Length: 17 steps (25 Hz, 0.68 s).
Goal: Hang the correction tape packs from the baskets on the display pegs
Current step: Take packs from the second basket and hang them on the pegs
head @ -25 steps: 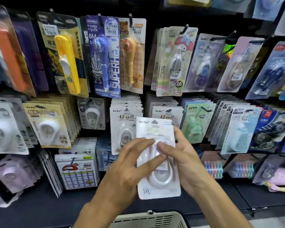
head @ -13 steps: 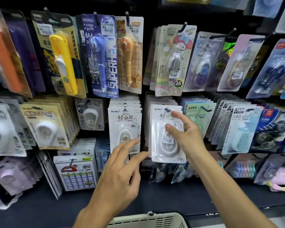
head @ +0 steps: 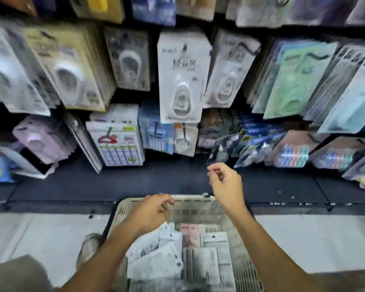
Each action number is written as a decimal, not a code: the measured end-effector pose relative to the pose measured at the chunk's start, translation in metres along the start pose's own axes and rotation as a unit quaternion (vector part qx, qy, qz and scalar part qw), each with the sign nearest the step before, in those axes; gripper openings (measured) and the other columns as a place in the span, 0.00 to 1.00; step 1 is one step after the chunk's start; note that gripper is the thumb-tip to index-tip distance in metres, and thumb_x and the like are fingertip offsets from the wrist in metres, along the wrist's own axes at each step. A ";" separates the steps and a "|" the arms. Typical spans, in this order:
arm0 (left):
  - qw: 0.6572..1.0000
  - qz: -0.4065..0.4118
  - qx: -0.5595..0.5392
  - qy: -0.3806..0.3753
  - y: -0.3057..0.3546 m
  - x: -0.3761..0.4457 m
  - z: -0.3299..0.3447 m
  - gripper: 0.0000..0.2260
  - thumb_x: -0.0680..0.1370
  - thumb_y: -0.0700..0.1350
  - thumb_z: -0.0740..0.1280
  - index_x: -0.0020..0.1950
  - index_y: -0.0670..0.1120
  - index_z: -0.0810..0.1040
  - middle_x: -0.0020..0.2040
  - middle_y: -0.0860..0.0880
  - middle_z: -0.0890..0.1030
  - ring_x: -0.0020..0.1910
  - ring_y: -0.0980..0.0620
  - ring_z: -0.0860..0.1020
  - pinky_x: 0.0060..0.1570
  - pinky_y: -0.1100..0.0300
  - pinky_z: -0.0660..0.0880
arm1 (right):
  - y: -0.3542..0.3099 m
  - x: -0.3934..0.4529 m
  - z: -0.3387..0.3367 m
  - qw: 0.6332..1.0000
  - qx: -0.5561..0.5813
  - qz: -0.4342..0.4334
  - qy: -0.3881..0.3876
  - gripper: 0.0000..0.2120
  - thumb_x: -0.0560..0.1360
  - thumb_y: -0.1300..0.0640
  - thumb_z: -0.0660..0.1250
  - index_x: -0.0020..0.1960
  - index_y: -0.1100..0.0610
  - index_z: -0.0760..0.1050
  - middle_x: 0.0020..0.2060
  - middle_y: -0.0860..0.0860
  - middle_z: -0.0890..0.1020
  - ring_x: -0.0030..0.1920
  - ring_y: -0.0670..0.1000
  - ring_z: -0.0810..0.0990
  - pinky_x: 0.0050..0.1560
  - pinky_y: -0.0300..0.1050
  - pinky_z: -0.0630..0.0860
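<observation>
My left hand (head: pixel 151 211) over basket (head: pixel 236 245), fingers loosely curled, empty. My right hand (head: pixel 226 184) above far rim, also empty. Hands apart. Loose packs (head: pixel 156 262) overlap in basket. Risk: grabbing two at once, or snagging hang-holes; view blurred.
</observation>
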<state>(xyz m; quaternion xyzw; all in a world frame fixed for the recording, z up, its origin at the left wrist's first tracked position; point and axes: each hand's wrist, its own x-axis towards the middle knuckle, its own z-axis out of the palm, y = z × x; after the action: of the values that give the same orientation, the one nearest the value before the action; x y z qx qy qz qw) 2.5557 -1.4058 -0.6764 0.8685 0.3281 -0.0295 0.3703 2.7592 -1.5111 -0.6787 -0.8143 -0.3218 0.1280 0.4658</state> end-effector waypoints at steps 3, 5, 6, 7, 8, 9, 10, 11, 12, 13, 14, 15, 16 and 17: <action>0.952 -0.131 0.108 -0.255 -0.067 -0.023 0.055 0.17 0.80 0.48 0.68 0.69 0.49 0.76 0.69 0.47 0.77 0.64 0.47 0.77 0.63 0.57 0.73 | 0.081 -0.077 0.044 0.900 -0.075 0.244 -0.354 0.06 0.77 0.62 0.70 0.53 0.54 0.78 0.47 0.54 0.81 0.37 0.49 0.77 0.33 0.35 0.72; 0.916 -0.166 0.162 -0.327 -0.105 -0.041 0.091 0.19 0.80 0.50 0.68 0.71 0.50 0.74 0.72 0.46 0.73 0.67 0.46 0.74 0.62 0.59 0.72 | 0.131 -0.115 0.062 0.801 -0.201 0.298 -0.478 0.15 0.77 0.57 0.72 0.62 0.55 0.77 0.55 0.55 0.81 0.47 0.52 0.81 0.41 0.40 0.76; 0.912 -0.170 0.176 -0.330 -0.117 -0.048 0.105 0.18 0.80 0.50 0.68 0.70 0.50 0.75 0.71 0.45 0.75 0.66 0.45 0.75 0.59 0.60 0.72 | 0.152 -0.130 0.071 0.794 -0.247 0.276 -0.482 0.20 0.76 0.57 0.72 0.67 0.56 0.75 0.61 0.55 0.80 0.55 0.54 0.81 0.49 0.42 0.78; 0.922 -0.169 0.171 -0.305 -0.124 -0.050 0.116 0.17 0.79 0.48 0.69 0.68 0.50 0.76 0.69 0.45 0.77 0.64 0.45 0.77 0.57 0.60 0.72 | 0.164 -0.138 0.075 0.817 -0.269 0.256 -0.441 0.23 0.75 0.58 0.72 0.69 0.56 0.74 0.65 0.55 0.78 0.60 0.55 0.79 0.56 0.45 0.78; 0.939 -0.165 0.144 -0.265 -0.127 -0.047 0.123 0.16 0.79 0.46 0.69 0.67 0.51 0.77 0.66 0.45 0.79 0.61 0.45 0.78 0.56 0.59 0.74 | 0.171 -0.138 0.076 0.846 -0.285 0.241 -0.381 0.25 0.74 0.58 0.72 0.70 0.54 0.73 0.66 0.55 0.77 0.62 0.55 0.78 0.59 0.47 0.78; 0.956 -0.159 0.114 -0.220 -0.127 -0.040 0.127 0.18 0.78 0.44 0.69 0.67 0.50 0.76 0.64 0.44 0.80 0.60 0.46 0.79 0.56 0.58 0.75 | 0.176 -0.134 0.075 0.868 -0.308 0.220 -0.323 0.27 0.73 0.57 0.72 0.71 0.53 0.72 0.67 0.55 0.77 0.63 0.56 0.77 0.61 0.49 0.78; 0.968 -0.146 0.098 -0.178 -0.126 -0.031 0.130 0.21 0.77 0.42 0.69 0.70 0.49 0.75 0.64 0.44 0.80 0.60 0.46 0.78 0.57 0.57 0.76 | 0.182 -0.127 0.073 0.876 -0.332 0.197 -0.288 0.29 0.73 0.55 0.72 0.73 0.53 0.70 0.68 0.54 0.75 0.65 0.57 0.76 0.63 0.51 0.76; 0.974 -0.132 0.102 -0.155 -0.125 -0.021 0.134 0.25 0.76 0.41 0.69 0.73 0.48 0.71 0.65 0.44 0.78 0.62 0.45 0.77 0.59 0.55 0.76 | 0.190 -0.117 0.070 0.872 -0.352 0.183 -0.288 0.32 0.72 0.52 0.73 0.75 0.53 0.68 0.71 0.54 0.73 0.69 0.58 0.73 0.67 0.53 0.73; 0.974 -0.123 0.120 -0.149 -0.122 -0.012 0.139 0.29 0.75 0.41 0.69 0.76 0.48 0.67 0.67 0.44 0.76 0.64 0.45 0.75 0.61 0.53 0.75 | 0.197 -0.109 0.068 0.862 -0.363 0.171 -0.311 0.35 0.72 0.50 0.74 0.76 0.54 0.66 0.73 0.55 0.70 0.72 0.58 0.69 0.70 0.53 0.70; 0.971 -0.118 0.145 -0.151 -0.122 -0.005 0.144 0.32 0.75 0.41 0.70 0.78 0.47 0.64 0.69 0.45 0.74 0.66 0.45 0.73 0.62 0.51 0.74 | 0.200 -0.102 0.068 0.852 -0.368 0.157 -0.339 0.37 0.73 0.48 0.74 0.77 0.54 0.64 0.75 0.54 0.69 0.74 0.57 0.67 0.73 0.52 0.67; 0.965 -0.114 0.170 -0.161 -0.123 -0.001 0.148 0.34 0.74 0.42 0.71 0.79 0.48 0.63 0.70 0.46 0.73 0.67 0.45 0.72 0.63 0.51 0.73 | 0.202 -0.098 0.071 0.851 -0.360 0.137 -0.356 0.37 0.73 0.47 0.73 0.77 0.54 0.64 0.75 0.53 0.68 0.75 0.57 0.65 0.73 0.51 0.65; 0.960 -0.107 0.191 -0.176 -0.128 0.001 0.152 0.34 0.74 0.43 0.71 0.78 0.49 0.64 0.70 0.46 0.74 0.67 0.46 0.74 0.64 0.52 0.73 | 0.201 -0.096 0.078 0.855 -0.348 0.114 -0.368 0.35 0.73 0.47 0.72 0.77 0.53 0.65 0.75 0.52 0.69 0.74 0.56 0.66 0.73 0.50 0.65; 0.956 -0.102 0.193 -0.195 -0.134 0.000 0.155 0.32 0.74 0.43 0.72 0.77 0.51 0.67 0.70 0.47 0.76 0.65 0.47 0.76 0.63 0.53 0.74 | 0.200 -0.097 0.088 0.859 -0.331 0.086 -0.381 0.34 0.73 0.48 0.71 0.76 0.51 0.66 0.74 0.51 0.70 0.73 0.55 0.66 0.72 0.49 0.64; 0.956 -0.105 0.164 -0.221 -0.141 -0.003 0.159 0.28 0.74 0.43 0.73 0.74 0.53 0.72 0.67 0.47 0.79 0.61 0.48 0.79 0.61 0.54 0.76 | 0.198 -0.101 0.098 0.859 -0.312 0.062 -0.401 0.33 0.73 0.50 0.71 0.76 0.50 0.65 0.74 0.51 0.71 0.73 0.55 0.67 0.71 0.49 0.64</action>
<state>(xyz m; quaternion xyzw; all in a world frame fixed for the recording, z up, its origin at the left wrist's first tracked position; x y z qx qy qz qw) 2.4999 -1.4409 -0.8787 0.8498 0.3176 -0.3130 0.2810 2.7127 -1.5813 -0.9070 -0.8134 -0.4530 0.3648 0.0098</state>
